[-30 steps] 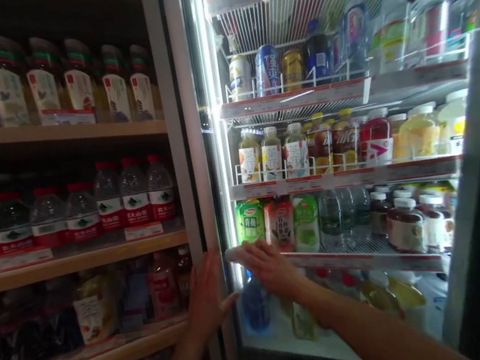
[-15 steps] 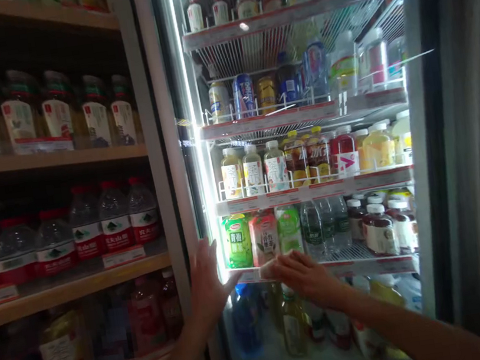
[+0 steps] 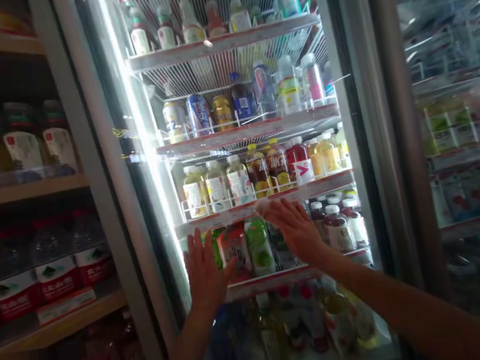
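My left hand (image 3: 204, 274) is open, palm forward and fingers spread, in front of the green and red cartons (image 3: 235, 246) on the lit drinks fridge's third shelf. My right hand (image 3: 294, 227) is also open and flat, fingers stretched up to the price strip (image 3: 325, 183) below the row of tea bottles (image 3: 216, 186). Both hands seem to lie against the fridge's glass front; I cannot tell for sure. Dark bottles with white caps (image 3: 338, 226) stand just right of my right hand.
The fridge holds cans (image 3: 199, 114) and several bottles on wire shelves. Its frame post (image 3: 101, 181) separates it from wooden shelves with water bottles (image 3: 51, 266) and jars (image 3: 21, 145) on the left. A second glass-door cooler (image 3: 467, 142) stands to the right.
The fridge door, open at the right before, now looks shut. My left hand moved off the frame post to the fridge front. My right hand rose from the lower shelf edge.
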### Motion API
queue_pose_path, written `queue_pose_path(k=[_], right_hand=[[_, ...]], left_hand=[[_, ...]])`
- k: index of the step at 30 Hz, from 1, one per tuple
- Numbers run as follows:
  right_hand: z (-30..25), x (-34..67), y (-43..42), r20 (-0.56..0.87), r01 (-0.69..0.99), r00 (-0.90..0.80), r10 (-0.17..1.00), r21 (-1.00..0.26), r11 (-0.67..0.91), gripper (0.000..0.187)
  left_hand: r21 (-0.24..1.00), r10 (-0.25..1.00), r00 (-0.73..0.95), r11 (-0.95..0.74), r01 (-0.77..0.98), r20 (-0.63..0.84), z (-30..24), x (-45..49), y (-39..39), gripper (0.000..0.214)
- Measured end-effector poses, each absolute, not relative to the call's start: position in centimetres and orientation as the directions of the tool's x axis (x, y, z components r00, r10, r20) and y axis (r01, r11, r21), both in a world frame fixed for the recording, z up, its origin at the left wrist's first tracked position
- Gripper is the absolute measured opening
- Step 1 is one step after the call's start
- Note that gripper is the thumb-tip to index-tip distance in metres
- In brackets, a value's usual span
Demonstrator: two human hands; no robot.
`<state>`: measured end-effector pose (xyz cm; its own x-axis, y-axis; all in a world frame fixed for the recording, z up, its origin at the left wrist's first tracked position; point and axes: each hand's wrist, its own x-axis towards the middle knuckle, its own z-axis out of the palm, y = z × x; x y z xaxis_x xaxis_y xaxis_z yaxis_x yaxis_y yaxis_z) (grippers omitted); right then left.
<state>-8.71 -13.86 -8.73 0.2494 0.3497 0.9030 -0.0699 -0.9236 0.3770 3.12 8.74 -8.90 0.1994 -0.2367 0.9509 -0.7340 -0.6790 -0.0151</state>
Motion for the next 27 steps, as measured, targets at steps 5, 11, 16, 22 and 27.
queue_pose_path(k=[5,11,16,22,27], right_hand=[[-7.8,-9.7,-15.5,0.803,-0.005,0.308,0.511,0.538,-0.843,0.057],[-6.1,-10.6,-17.5,0.958,-0.166,0.17,0.23,0.258,-0.952,0.061],[-5.7,-11.6,-18.8,0.868,-0.094,0.284,0.407,0.448,-0.889,0.068],[-5.5,-12.5,-21.1,0.976,-0.187,0.105,0.189,0.206,-0.961,0.069],[-5.2,-13.8,-24.7,0.992,-0.235,0.029,0.121,0.124,-0.964,0.067]], left_hand=[[-0.051,-0.234,0.162,-0.702,-0.71,0.959,-8.6,3.2,8.5,0.077],[-0.048,-0.192,0.123,-0.699,-0.713,0.974,-7.1,2.7,7.2,0.073],[-0.062,-0.194,0.098,-0.681,-0.73,0.976,-6.1,1.9,5.6,0.067],[-0.068,-0.191,0.091,-0.689,-0.722,0.977,-5.2,1.5,4.7,0.066],[-0.102,-0.201,0.053,-0.688,-0.718,0.978,-5.2,1.8,4.1,0.066]])
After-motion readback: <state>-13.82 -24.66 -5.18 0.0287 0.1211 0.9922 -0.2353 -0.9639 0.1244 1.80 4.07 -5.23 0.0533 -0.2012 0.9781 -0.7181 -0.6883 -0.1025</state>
